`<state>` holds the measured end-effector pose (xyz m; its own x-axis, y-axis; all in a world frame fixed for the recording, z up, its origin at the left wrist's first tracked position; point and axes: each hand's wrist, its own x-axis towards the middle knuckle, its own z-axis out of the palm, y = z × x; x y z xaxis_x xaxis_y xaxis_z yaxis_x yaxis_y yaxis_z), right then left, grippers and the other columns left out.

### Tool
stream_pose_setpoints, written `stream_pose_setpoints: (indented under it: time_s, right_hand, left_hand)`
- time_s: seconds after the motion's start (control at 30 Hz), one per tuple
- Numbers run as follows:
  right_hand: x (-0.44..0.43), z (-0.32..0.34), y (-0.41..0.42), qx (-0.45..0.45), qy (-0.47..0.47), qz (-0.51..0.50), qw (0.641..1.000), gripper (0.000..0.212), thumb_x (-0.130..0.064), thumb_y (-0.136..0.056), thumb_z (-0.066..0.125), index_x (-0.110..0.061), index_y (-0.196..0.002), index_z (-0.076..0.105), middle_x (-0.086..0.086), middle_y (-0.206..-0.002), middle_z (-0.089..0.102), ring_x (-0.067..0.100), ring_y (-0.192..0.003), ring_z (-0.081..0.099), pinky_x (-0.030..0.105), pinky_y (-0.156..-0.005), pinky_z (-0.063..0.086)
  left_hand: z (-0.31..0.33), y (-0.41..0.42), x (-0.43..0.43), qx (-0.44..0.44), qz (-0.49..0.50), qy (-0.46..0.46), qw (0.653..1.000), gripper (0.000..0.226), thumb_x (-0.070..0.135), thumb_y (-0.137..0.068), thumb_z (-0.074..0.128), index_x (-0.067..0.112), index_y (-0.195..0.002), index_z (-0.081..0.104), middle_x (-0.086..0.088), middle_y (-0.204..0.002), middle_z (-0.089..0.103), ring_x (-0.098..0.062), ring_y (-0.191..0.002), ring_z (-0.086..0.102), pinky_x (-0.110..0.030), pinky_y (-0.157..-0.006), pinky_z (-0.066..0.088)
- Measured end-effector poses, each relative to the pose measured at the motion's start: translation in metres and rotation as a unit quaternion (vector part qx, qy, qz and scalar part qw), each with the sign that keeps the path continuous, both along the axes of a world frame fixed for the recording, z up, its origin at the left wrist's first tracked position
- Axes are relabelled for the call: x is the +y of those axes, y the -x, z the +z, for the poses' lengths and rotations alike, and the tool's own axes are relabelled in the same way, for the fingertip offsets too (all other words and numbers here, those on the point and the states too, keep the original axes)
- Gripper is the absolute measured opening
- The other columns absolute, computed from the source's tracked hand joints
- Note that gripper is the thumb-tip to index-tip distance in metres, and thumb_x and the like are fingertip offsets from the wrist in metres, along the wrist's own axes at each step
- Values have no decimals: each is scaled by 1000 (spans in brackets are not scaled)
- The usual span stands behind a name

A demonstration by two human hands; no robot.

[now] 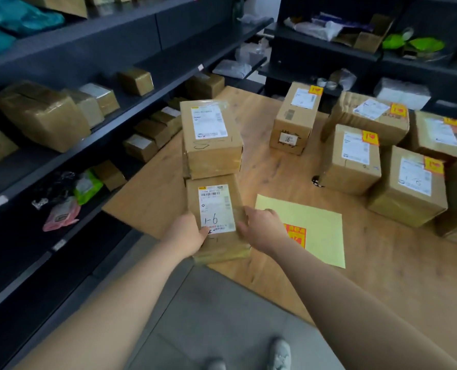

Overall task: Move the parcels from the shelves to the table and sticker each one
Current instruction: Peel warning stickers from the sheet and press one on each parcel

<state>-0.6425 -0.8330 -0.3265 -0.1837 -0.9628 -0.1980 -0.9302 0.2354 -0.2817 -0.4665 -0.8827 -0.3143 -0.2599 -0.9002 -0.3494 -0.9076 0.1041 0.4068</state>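
Two pale shoes (279,353) stand on the grey floor (222,303) at the bottom of the view, with both bare forearms reaching forward above them to a flat parcel (218,217). Its white label is hand-marked "1-6". The left hand (187,231) grips its left edge, thumb (203,231) pressed on the label's lower corner. The right hand (262,225) grips its right edge, fingers (251,211) curled over the side.

The flat parcel lies at the near corner of the wooden bench (275,177); whether it rests there or is held just above, I cannot tell. Touching its far end stands a taller box (211,140), labelled on top and without a sticker.

Just right of the flat parcel a yellow sheet (315,225) lies flat on the bench, carrying one red-orange sticker (295,235) partly hidden by the right hand. Farther right and beyond, well apart from the flat parcel, five boxes (352,161) sit grouped, each with a red-orange sticker by its label. A small black thing (316,181) lies between them and the flat parcel.

Left of the flat parcel run dark shelves (110,126), still holding many brown parcels (43,116) and a few bagged items.
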Motion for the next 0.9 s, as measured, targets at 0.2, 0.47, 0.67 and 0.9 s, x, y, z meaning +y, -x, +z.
stream_pose_setpoints:
  time_s: [0.2, 0.47, 0.67, 0.9]
  right_hand:
    - [30, -4, -10, -111, 37, -85, 989, 32, -40, -93, 46, -15, -105, 62, 9, -95, 70, 35, -90, 62, 40, -73, 52]
    - [91, 15, 14, -126, 97, -155, 975, 29, -40, -93, 46, -16, -90, 62, 1, -82, 71, 27, -76, 61, 41, -66, 53]
    - [153, 32, 74, -81, 115, -238, 961, 27, -37, -92, 51, -15, -99, 65, 3, -90, 72, 27, -84, 63, 38, -70, 54]
    - [236, 37, 167, -41, 100, -308, 945, 28, -38, -93, 50, -16, -99, 66, 3, -95, 71, 26, -86, 64, 36, -72, 55]
  left_hand:
    - [0, -9, 22, 62, -4, 3, 998, 29, 33, -94, 57, 13, -115, 56, -2, -115, 64, -24, -98, 61, -29, -73, 45]
    - [24, 13, 58, 45, -57, 94, 993, 30, 44, -89, 58, 16, -97, 55, 1, -90, 64, -25, -82, 61, -35, -68, 51]
    - [34, 93, 93, 32, -145, 106, 983, 34, 46, -89, 56, 13, -92, 51, 0, -81, 58, -26, -77, 57, -33, -60, 44]
    - [26, 205, 156, 42, -232, 103, 966, 40, 46, -90, 56, 9, -105, 56, -6, -101, 65, -29, -91, 60, -36, -72, 50]
